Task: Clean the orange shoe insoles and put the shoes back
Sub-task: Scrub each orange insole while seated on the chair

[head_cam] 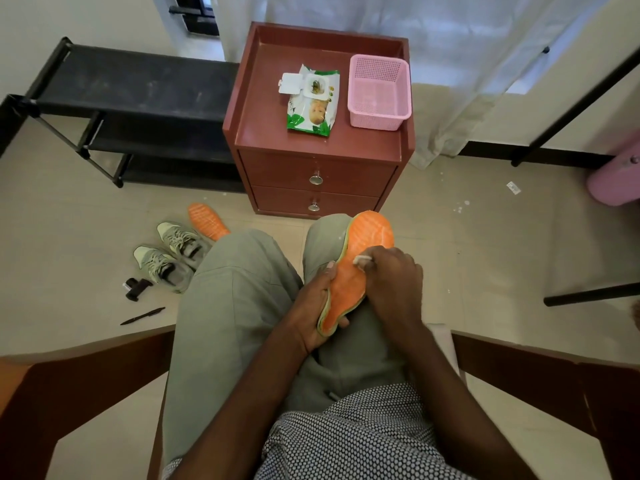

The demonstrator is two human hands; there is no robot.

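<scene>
An orange insole (360, 258) lies along my right thigh, its toe end pointing away from me. My left hand (311, 308) grips its heel end and left edge. My right hand (391, 278) is closed on a small white wipe (363, 260) and presses it onto the insole's middle. A second orange insole (207, 220) lies on the floor by my left knee. Two grey-green shoes (173, 254) sit side by side on the floor to the left of my legs.
A red-brown nightstand (256, 133) ahead carries an open wet-wipe pack (311, 102) and a pink basket (379, 112). A black shoe rack (114, 98) stands at the left. A black pen (142, 317) and a small dark object (136, 288) lie on the floor. Wooden chair arms flank me.
</scene>
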